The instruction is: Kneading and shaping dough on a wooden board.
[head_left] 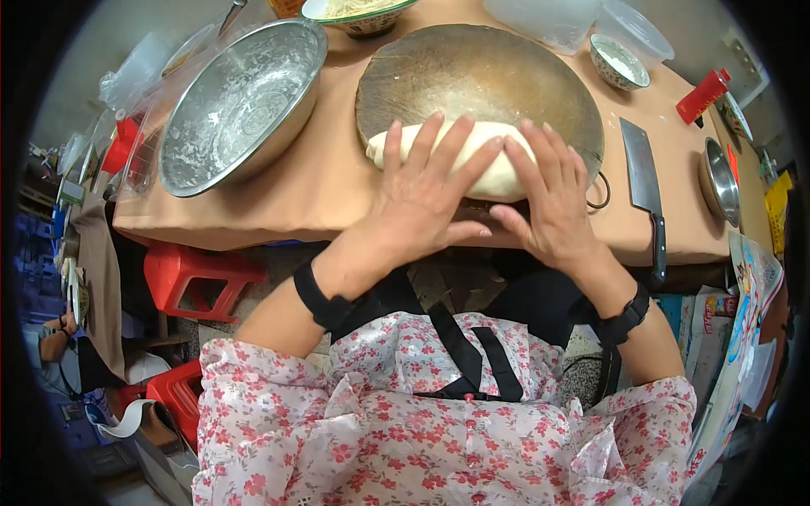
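Observation:
A thick, pale log of dough [492, 179] lies crosswise on the near part of a round wooden chopping board [481, 72]. My left hand [419, 190] rests on the dough's left half, its fingers spread and stretched out over the top. On the right half lies my right hand [553, 190], also with fingers apart and the thumb pointing inward. The dough's left tip shows past my left fingers; its right end is hidden under my right hand. Neither hand grips it.
A large floury metal basin [240, 105] stands left of the board. To the right lie a cleaver [641, 169], a steel bowl [720, 181] and a red bottle [703, 97]. Behind are a small patterned bowl [620, 63] and a bowl of shredded food [359, 10]. Red stools [202, 278] stand below.

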`<action>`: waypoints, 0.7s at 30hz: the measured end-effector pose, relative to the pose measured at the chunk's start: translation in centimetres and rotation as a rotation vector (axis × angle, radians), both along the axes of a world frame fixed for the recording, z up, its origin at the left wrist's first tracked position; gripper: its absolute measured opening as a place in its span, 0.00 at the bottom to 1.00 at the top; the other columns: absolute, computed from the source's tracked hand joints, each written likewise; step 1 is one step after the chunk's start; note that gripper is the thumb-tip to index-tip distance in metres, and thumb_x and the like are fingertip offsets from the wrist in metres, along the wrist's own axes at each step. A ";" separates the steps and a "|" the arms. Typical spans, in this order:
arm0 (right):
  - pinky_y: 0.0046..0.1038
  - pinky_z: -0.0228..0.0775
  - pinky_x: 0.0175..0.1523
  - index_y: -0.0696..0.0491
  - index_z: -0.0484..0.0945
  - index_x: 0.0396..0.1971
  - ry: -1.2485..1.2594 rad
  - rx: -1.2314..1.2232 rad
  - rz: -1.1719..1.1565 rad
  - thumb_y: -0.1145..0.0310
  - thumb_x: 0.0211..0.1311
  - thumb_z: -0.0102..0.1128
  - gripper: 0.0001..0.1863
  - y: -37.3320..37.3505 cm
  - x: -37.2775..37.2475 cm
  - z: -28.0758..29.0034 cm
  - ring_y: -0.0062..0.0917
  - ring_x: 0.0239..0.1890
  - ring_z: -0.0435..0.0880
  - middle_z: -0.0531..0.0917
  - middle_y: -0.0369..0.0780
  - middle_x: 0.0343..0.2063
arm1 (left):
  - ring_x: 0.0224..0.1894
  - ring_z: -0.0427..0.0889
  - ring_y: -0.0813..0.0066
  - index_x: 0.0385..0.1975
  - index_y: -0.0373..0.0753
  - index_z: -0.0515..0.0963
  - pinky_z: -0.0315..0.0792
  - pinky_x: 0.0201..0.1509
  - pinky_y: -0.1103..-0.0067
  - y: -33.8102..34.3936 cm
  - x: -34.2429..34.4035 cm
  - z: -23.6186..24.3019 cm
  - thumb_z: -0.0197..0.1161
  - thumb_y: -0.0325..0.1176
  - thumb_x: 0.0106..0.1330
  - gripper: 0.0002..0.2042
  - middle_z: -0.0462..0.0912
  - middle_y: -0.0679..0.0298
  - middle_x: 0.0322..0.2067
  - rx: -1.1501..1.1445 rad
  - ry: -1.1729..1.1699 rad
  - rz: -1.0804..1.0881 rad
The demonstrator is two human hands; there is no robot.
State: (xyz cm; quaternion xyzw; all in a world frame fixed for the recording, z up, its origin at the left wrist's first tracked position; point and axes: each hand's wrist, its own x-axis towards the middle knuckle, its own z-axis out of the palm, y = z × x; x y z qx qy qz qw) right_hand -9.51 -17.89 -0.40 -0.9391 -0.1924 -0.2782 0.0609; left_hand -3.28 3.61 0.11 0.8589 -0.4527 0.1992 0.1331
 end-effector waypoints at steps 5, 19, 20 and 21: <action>0.46 0.56 0.65 0.50 0.61 0.68 0.098 0.119 0.033 0.42 0.64 0.54 0.38 -1.6 4.8 0.8 0.43 0.65 0.66 0.68 0.48 0.62 | 0.65 0.64 0.48 0.71 0.49 0.56 0.52 0.66 0.48 -1.4 5.2 1.9 0.72 0.62 0.45 0.52 0.64 0.52 0.65 0.121 0.136 0.005; 0.58 0.51 0.65 0.46 0.73 0.62 0.550 0.412 -0.155 0.30 0.67 0.31 0.41 -3.4 13.0 3.4 0.45 0.62 0.72 0.79 0.46 0.55 | 0.66 0.67 0.51 0.67 0.46 0.65 0.54 0.69 0.54 -4.5 15.2 4.2 0.64 0.74 0.46 0.50 0.75 0.51 0.58 0.204 0.465 0.013; 0.59 0.52 0.64 0.46 0.75 0.60 0.558 0.394 -0.183 0.30 0.67 0.31 0.40 -3.3 13.4 3.7 0.46 0.60 0.74 0.81 0.46 0.53 | 0.64 0.70 0.52 0.67 0.46 0.65 0.56 0.69 0.57 -4.5 15.7 4.1 0.63 0.74 0.46 0.50 0.77 0.51 0.56 0.178 0.479 0.008; 0.59 0.52 0.64 0.46 0.75 0.60 0.559 0.395 -0.186 0.30 0.67 0.31 0.40 -3.3 13.8 4.0 0.46 0.60 0.74 0.81 0.46 0.53 | 0.60 0.75 0.54 0.66 0.48 0.67 0.63 0.66 0.62 -4.6 15.9 4.3 0.65 0.70 0.50 0.45 0.79 0.53 0.55 0.181 0.386 0.009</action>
